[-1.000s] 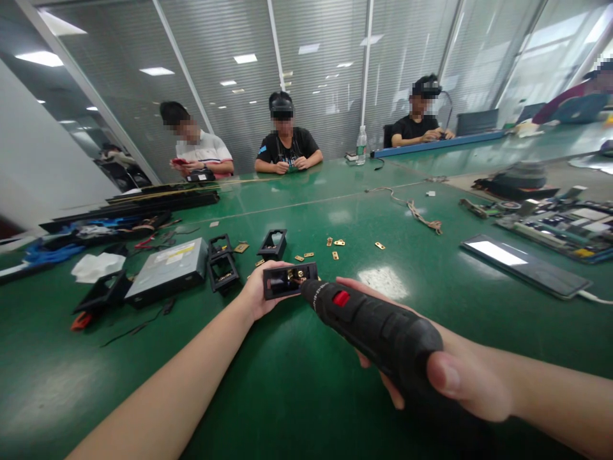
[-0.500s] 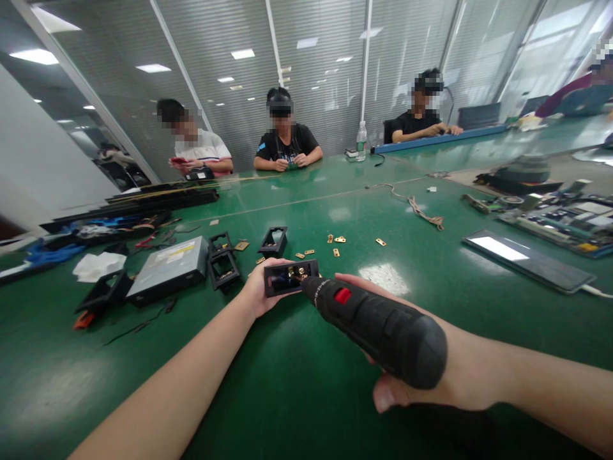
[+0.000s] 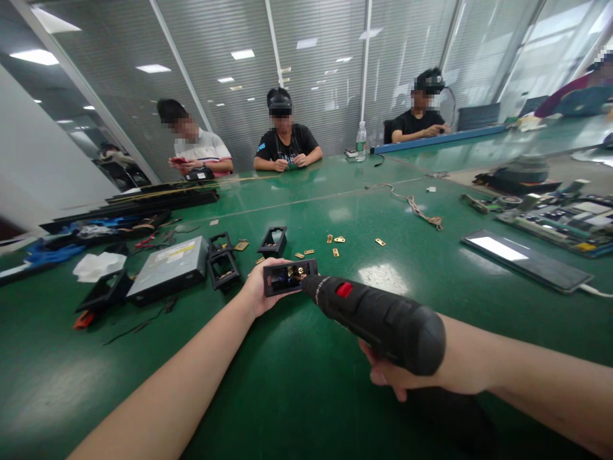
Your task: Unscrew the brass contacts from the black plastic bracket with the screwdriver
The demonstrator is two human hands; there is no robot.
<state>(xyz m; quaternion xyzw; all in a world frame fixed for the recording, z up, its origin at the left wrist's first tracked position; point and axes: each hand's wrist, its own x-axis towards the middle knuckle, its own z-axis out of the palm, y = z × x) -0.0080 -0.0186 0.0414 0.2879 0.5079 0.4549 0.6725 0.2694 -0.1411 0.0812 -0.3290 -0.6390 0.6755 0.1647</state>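
Note:
My left hand (image 3: 261, 287) is closed around the left side of a black rectangular frame (image 3: 274, 287), held tilted so its hollow inside faces me. Small gold-coloured metal parts show within it. My right hand (image 3: 393, 374) grips a black cordless screwdriver (image 3: 378, 319) with a red switch on top. Its nose points left and reaches the right part of the frame; the bit's tip is too small to make out. Beyond the frame lie several small brass plates (image 3: 336, 253), and another black frame (image 3: 272, 241) stands behind my left hand.
To the left are a metal disc drive (image 3: 170, 265), more black frames (image 3: 223, 269) and a crumpled tissue (image 3: 99, 266). A phone-like slab (image 3: 527, 260) and circuit boards (image 3: 569, 217) lie right. A water bottle (image 3: 361, 142) stands at the back, near seated people.
My right hand's fingers have shifted lower around the screwdriver; the forefinger no longer stretches along its far side. The screwdriver's rear has risen slightly. My left hand and the frame are almost still.

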